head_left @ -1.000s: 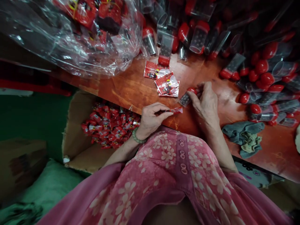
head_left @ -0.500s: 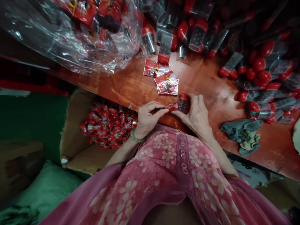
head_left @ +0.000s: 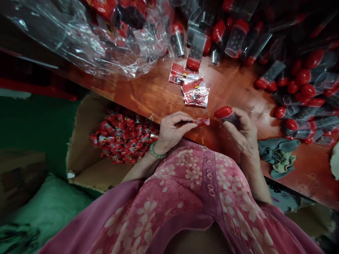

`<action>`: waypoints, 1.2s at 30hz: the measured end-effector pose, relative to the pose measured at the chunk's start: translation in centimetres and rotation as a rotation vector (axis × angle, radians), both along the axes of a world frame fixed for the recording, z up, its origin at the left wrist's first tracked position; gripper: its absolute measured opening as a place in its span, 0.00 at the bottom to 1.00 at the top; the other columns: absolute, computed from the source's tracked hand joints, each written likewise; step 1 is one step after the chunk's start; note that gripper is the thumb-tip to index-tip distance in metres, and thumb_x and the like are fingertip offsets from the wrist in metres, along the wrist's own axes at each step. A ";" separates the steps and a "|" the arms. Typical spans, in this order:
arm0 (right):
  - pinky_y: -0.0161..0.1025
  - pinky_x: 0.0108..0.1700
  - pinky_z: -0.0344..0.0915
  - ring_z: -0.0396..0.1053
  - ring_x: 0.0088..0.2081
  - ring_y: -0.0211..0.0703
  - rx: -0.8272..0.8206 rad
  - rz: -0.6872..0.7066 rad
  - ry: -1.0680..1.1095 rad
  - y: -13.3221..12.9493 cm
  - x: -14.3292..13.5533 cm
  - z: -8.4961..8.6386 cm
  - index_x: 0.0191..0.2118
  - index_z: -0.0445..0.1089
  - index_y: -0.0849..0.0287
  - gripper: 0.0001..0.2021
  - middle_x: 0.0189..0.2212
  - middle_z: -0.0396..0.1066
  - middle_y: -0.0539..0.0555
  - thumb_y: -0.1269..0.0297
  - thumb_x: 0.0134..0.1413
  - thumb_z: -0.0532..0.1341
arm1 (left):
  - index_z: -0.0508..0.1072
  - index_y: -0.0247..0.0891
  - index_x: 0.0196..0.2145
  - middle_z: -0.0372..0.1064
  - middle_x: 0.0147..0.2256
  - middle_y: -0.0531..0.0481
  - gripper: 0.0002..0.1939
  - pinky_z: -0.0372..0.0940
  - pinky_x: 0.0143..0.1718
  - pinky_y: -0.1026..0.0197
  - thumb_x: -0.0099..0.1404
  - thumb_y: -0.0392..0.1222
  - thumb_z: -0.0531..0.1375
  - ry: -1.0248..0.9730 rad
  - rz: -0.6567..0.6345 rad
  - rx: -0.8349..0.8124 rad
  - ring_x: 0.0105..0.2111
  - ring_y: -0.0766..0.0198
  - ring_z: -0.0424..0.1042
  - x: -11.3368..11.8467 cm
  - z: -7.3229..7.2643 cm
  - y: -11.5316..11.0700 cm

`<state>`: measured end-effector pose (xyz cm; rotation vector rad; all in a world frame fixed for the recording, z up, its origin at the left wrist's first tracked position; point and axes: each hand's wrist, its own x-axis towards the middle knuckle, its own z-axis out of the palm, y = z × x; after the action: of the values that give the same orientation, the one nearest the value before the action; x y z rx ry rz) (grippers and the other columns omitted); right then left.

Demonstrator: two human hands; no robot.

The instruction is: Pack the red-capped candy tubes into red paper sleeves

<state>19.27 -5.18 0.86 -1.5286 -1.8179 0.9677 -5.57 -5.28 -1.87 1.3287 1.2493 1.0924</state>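
Container (head_left: 226,114) — partly hidden by right fingers (head_left: 233,132).

Beyond the flat red printed packets (head_left: 195,91), the dark far heap of red-capped clear plastic tubes (head_left: 293,31) blurs, cut off above.

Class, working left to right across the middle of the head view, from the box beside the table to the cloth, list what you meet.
Cardboard box → left hand → red packet → red-capped container → right hand → crumpled cloth.
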 end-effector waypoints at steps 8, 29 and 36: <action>0.46 0.46 0.72 0.74 0.41 0.46 -0.032 0.281 -0.042 0.9 -0.2 3.2 0.55 0.72 0.48 0.12 0.41 0.77 0.53 0.60 0.68 0.60 | 0.81 0.37 0.29 0.79 0.29 0.51 0.07 0.70 0.34 0.64 0.60 0.43 0.71 -0.028 -0.021 -0.002 0.29 0.68 0.76 -0.3 -0.3 0.1; 0.42 0.39 0.69 0.75 0.36 0.47 -0.277 0.603 -0.210 4.0 0.3 4.5 0.51 0.78 0.54 0.15 0.37 0.78 0.56 0.56 0.68 0.58 | 0.81 0.37 0.29 0.78 0.28 0.49 0.11 0.65 0.31 0.64 0.65 0.47 0.67 0.114 -0.246 0.029 0.26 0.68 0.73 -0.4 -0.8 0.9; 0.41 0.41 0.71 0.78 0.39 0.46 -0.371 0.614 -0.079 4.8 -0.3 4.1 0.51 0.79 0.53 0.14 0.41 0.82 0.54 0.58 0.66 0.60 | 0.83 0.36 0.36 0.80 0.30 0.49 0.12 0.66 0.32 0.65 0.65 0.49 0.66 0.102 -0.421 -0.052 0.27 0.67 0.74 -0.8 -0.1 1.3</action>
<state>18.98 -0.42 4.96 -1.2232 -2.3245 1.6213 -6.37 -3.97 -1.93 1.5354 1.0000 0.6983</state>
